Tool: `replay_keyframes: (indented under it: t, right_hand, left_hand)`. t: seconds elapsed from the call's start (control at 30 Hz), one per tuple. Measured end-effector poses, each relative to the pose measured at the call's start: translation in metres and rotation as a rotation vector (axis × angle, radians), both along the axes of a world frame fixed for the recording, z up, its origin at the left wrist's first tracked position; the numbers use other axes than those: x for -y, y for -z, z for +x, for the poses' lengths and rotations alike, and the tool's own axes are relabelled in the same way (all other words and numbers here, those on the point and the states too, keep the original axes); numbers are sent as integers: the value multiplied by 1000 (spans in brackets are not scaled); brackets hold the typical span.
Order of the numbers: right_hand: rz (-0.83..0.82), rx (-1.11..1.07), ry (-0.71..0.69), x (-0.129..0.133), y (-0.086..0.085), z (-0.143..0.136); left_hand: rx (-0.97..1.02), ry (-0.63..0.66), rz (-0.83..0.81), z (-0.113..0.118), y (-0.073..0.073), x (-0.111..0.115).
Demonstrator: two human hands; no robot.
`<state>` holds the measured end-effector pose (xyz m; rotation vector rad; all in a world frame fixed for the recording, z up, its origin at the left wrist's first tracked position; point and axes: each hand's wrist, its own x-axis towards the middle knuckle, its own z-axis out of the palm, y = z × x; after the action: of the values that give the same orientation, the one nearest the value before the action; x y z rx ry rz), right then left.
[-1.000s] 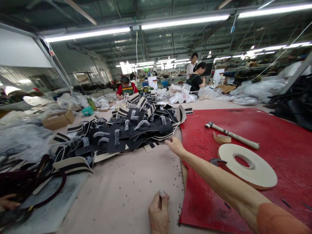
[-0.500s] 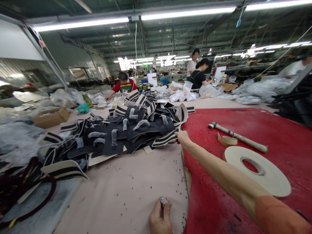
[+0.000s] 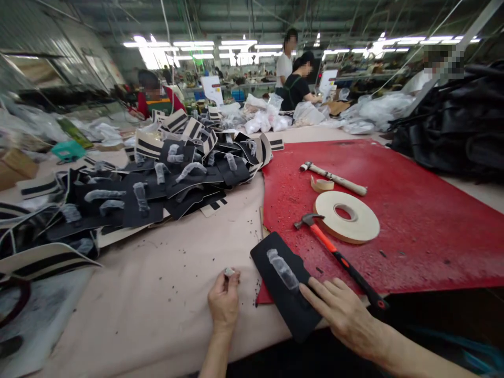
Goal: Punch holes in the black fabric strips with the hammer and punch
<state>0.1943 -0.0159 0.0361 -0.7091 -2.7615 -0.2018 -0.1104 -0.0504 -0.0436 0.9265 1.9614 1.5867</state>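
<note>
In the head view, my left hand (image 3: 223, 302) is closed in a pinch above the pale table covering, a small silvery metal piece (image 3: 229, 272) showing at its fingertips. My right hand (image 3: 346, 317) holds a black flat panel (image 3: 271, 286) by its right edge, fingers stretched over the top and thumb hidden. A handle wrapped in clear plastic (image 3: 283, 269) runs along the panel's upper face. This panel lies over the border between the pale covering and a red mat (image 3: 409, 231). Similar black panels with striped undersides (image 3: 144, 202) form a heap at the left.
Right of the panel lies a claw hammer (image 3: 334, 252). Beyond it are a large tape roll (image 3: 364, 210), a smaller tape roll (image 3: 323, 184) and a wrapped-handle hammer (image 3: 338, 178). Black material (image 3: 457, 126) is piled at the right. Co-workers (image 3: 297, 86) are at the back.
My right hand has drawn back from the heap with a panel, now black side up near me. The claw hammer has come into view. My left hand keeps its pinch.
</note>
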Motion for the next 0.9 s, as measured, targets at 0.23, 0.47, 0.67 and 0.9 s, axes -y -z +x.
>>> replay_keyframes:
  t: [0.23, 0.47, 0.67, 0.9]
  right_hand:
    - [-103, 95, 28, 49, 18, 5]
    - [-210, 130, 227, 54, 19, 8]
    - [-642, -124, 369, 14, -25, -15]
    - [-763, -160, 540, 3, 8, -78]
  left_hand:
    - [186, 53, 146, 33, -34, -15]
    - [-4, 191, 83, 95, -36, -45]
    - [-3, 241, 63, 94, -32, -49]
    - [180, 237, 70, 87, -23, -56]
